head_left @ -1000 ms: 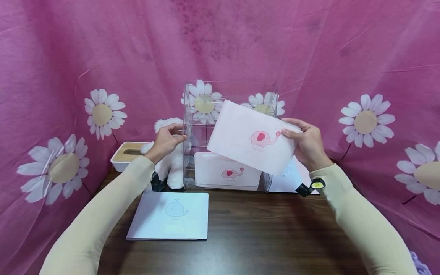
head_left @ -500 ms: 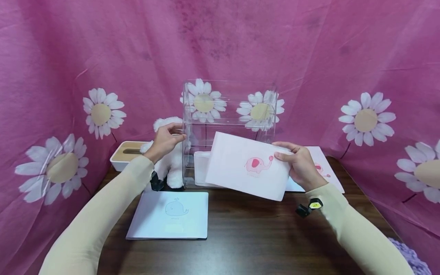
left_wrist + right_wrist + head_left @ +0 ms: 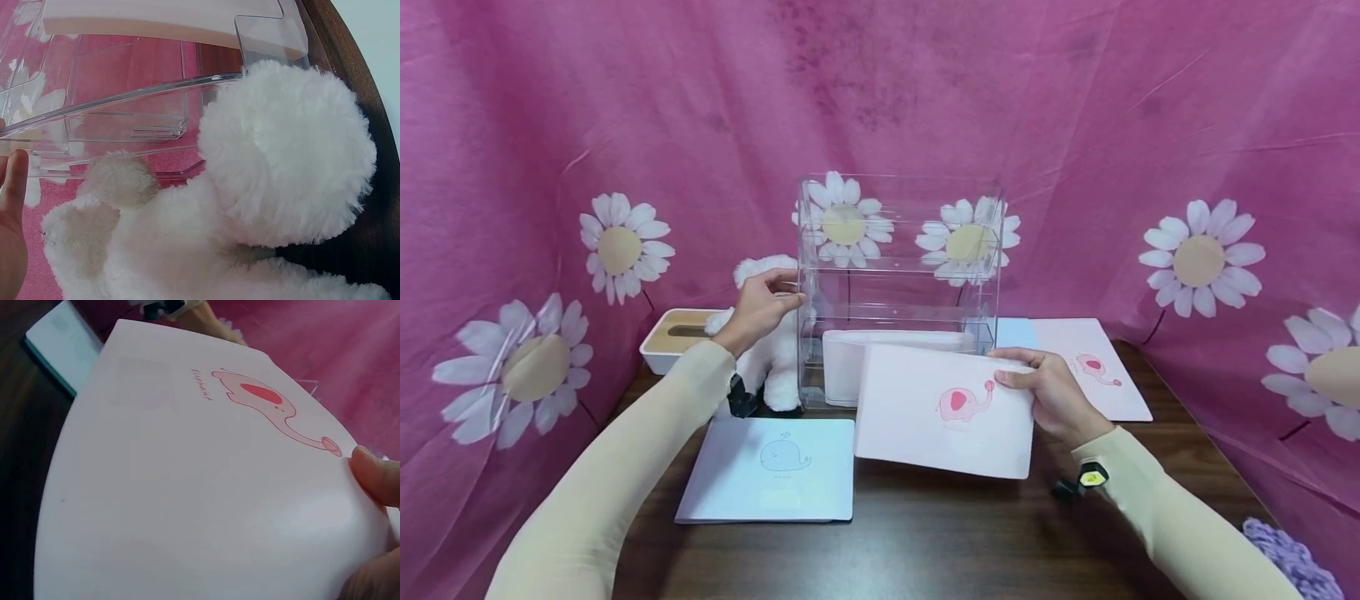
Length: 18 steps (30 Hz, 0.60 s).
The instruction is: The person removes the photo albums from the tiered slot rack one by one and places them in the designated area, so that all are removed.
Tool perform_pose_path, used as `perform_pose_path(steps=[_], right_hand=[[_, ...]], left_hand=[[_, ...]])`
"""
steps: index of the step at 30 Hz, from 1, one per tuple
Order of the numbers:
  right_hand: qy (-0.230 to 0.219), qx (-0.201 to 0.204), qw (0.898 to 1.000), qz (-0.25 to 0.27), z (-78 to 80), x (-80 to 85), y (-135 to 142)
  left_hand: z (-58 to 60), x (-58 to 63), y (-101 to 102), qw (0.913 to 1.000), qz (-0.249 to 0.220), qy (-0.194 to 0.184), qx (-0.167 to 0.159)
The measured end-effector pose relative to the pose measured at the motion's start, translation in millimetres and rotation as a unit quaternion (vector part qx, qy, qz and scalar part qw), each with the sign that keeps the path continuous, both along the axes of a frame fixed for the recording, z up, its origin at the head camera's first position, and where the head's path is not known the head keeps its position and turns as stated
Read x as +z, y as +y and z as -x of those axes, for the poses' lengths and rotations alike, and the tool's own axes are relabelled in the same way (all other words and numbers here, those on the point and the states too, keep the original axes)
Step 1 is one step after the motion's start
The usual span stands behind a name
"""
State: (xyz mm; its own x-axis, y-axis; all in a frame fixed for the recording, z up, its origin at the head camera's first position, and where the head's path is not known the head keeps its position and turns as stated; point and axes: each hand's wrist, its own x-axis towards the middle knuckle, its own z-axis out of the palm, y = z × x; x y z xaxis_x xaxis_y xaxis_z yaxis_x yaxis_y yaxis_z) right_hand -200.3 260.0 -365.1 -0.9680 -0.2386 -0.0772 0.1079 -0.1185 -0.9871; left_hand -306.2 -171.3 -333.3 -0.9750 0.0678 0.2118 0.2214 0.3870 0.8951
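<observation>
My right hand (image 3: 1063, 396) pinches the right edge of a pale pink notebook (image 3: 940, 433) with a red elephant drawing on its cover. The notebook hangs tilted over the table in front of a clear plastic rack (image 3: 898, 267). In the right wrist view, the thumb (image 3: 375, 475) presses on the cover beside the elephant's trunk. My left hand (image 3: 760, 312) holds the rack's left side edge between thumb and fingers. Another pale notebook (image 3: 842, 367) stands in the rack's lowest tier, partly hidden behind the held one. The rack's upper tiers are see-through.
A whale-cover notebook (image 3: 767, 492) lies flat on the dark wooden table (image 3: 925, 550) at front left. A white plush toy (image 3: 287, 156) and a tissue box (image 3: 662, 358) stand left of the rack. An elephant notebook (image 3: 1112, 400) lies at right; purple knitting (image 3: 1292, 554) shows front right.
My right hand has lowered the elephant notebook from in front of the rack's middle toward the table, and it now hangs more level. My left hand has stayed on the rack.
</observation>
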Motion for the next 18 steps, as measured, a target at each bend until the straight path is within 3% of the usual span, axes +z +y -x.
perform_pose_path(steps=[8, 18], right_hand=[[-0.043, 0.036, 0.998, -0.020, -6.2, -19.7, 5.2], [-0.090, 0.085, 0.992, -0.040, -1.0, -44.2, 5.3]], left_hand=[[-2.2, 1.7, 0.9, 1.0000, 0.007, -0.003, 0.003], [-0.5, 0.3, 1.1, 0.9999, 0.011, 0.003, 0.006]])
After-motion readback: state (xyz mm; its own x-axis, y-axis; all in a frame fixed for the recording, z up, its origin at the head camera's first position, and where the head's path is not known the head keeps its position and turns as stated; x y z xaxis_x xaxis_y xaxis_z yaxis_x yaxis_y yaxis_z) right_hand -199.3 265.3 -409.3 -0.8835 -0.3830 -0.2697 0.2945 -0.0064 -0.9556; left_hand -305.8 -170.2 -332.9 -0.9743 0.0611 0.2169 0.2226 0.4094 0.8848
